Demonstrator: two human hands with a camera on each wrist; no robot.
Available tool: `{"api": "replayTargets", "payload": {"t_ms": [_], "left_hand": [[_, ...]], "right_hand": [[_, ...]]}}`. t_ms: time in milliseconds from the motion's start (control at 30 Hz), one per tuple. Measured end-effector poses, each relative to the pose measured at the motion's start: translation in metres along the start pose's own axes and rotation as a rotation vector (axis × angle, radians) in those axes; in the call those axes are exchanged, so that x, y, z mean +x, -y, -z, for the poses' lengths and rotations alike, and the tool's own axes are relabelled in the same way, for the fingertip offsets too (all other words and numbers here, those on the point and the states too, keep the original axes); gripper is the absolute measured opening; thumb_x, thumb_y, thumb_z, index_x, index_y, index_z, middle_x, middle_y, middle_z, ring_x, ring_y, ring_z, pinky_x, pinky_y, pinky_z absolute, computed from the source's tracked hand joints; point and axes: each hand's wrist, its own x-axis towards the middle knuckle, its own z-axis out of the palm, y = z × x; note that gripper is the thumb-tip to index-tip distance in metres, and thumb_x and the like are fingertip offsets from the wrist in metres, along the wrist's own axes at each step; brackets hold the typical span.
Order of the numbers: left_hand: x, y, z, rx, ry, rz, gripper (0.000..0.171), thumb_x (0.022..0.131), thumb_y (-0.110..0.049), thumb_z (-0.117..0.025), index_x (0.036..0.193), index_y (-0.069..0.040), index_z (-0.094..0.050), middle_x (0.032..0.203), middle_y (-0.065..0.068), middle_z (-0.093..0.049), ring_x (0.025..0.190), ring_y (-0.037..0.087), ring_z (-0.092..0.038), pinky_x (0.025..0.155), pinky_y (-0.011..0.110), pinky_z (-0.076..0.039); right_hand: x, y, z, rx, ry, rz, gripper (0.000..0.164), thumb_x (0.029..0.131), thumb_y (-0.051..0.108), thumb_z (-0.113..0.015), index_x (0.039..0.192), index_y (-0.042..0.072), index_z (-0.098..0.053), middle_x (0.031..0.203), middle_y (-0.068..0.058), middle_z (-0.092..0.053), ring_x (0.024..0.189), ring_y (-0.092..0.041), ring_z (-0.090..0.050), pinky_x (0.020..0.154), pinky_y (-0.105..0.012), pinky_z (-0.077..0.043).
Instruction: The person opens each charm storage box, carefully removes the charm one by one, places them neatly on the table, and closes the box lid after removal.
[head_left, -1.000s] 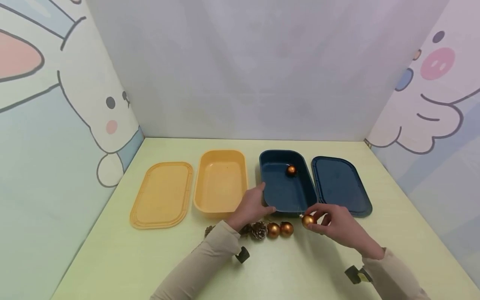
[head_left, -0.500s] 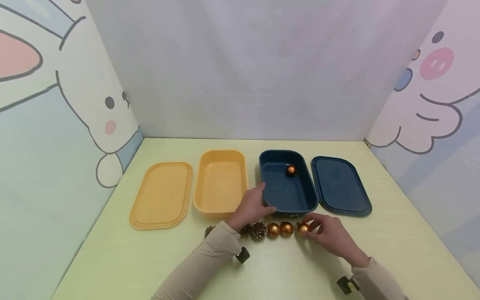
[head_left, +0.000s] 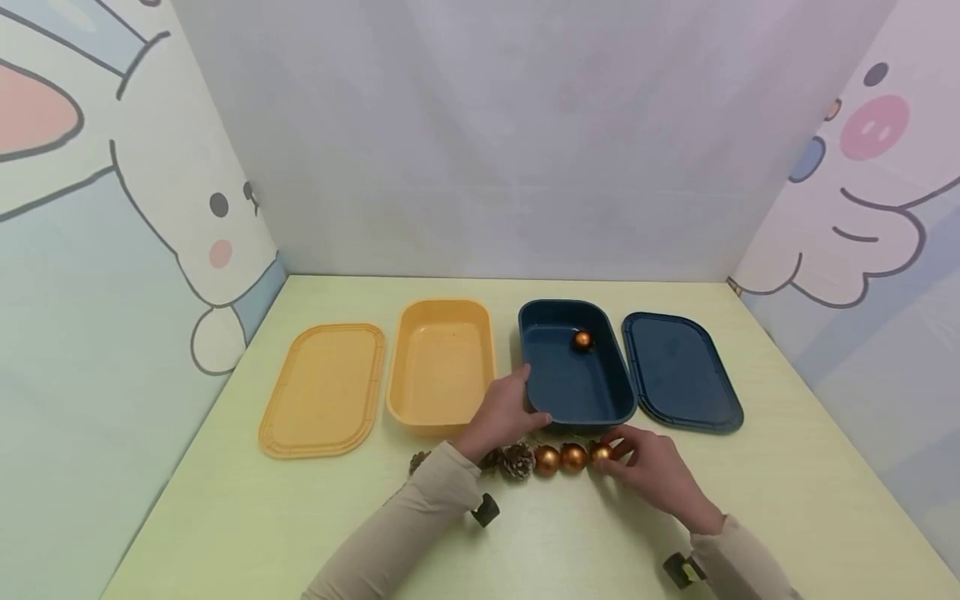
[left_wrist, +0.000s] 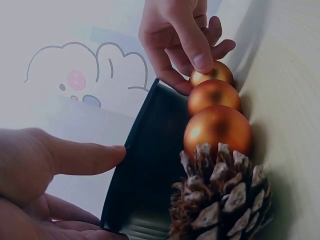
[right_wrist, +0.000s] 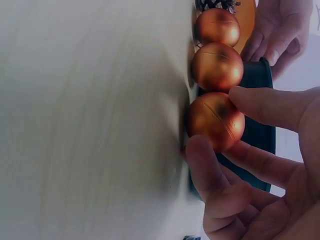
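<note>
My right hand [head_left: 652, 471] pinches a copper-coloured Christmas ball [right_wrist: 216, 121] between thumb and fingers. The ball is at the right end of a row on the table, beside two like it [head_left: 573, 458] [head_left: 547, 460]. A pine cone [left_wrist: 220, 195] with pale-tipped scales adjoins them on the left. My left hand [head_left: 501, 417] holds the near left corner of the dark blue box [head_left: 577, 392], thumb at the near rim, fingers along the left side. Inside that box, toward the back, lies another copper ball [head_left: 582, 340]. My left forearm partly hides more pine cones [head_left: 418, 461].
A yellow box [head_left: 442, 367] stands left of the blue one, with a yellow lid [head_left: 324, 392] flat beside it. On the right lies a dark blue lid [head_left: 681, 372]. Walls with cartoon animals border the table [head_left: 262, 517].
My right hand has brought the ball left and down from the blue box's near right corner to the end of the row. The left hand stays where it was.
</note>
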Motion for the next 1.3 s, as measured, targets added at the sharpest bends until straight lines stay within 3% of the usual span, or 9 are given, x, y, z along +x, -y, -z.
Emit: {"api": "replayTargets", "payload": {"t_ms": [233, 1000, 1300], "left_hand": [[0.0002, -0.0003, -0.0001, -0.010, 0.001, 0.003, 0.089, 0.087, -0.023, -0.080, 0.156, 0.003, -0.029, 0.159, 0.018, -0.040, 0.145, 0.032, -0.044, 0.116, 0.044, -0.045], [-0.0005, -0.0020, 0.0009, -0.017, 0.005, 0.019, 0.089, 0.087, -0.022, -0.080, 0.156, 0.002, -0.029, 0.160, 0.017, -0.039, 0.147, 0.032, -0.042, 0.118, 0.044, -0.043], [-0.0013, -0.0013, -0.0013, -0.015, 0.003, 0.019, 0.089, 0.087, -0.022, -0.080, 0.156, 0.002, -0.030, 0.159, 0.017, -0.039, 0.146, 0.032, -0.042, 0.117, 0.044, -0.044]], "right_hand": [[-0.0002, 0.0019, -0.0043, -0.037, -0.047, -0.004, 0.026, 0.083, 0.028, -0.081, 0.102, 0.012, -0.075, 0.084, 0.001, -0.076, 0.061, -0.005, -0.058, 0.054, -0.020, -0.043], [-0.0038, -0.0024, -0.0047, -0.025, -0.045, 0.020, 0.023, 0.089, 0.029, -0.075, 0.101, 0.010, -0.074, 0.084, 0.002, -0.074, 0.060, -0.002, -0.056, 0.054, -0.019, -0.046], [-0.0099, -0.0026, 0.0028, -0.078, -0.046, 0.013, 0.033, 0.090, 0.035, -0.074, 0.107, 0.007, -0.074, 0.085, 0.001, -0.075, 0.057, -0.003, -0.056, 0.053, -0.020, -0.044]]}}
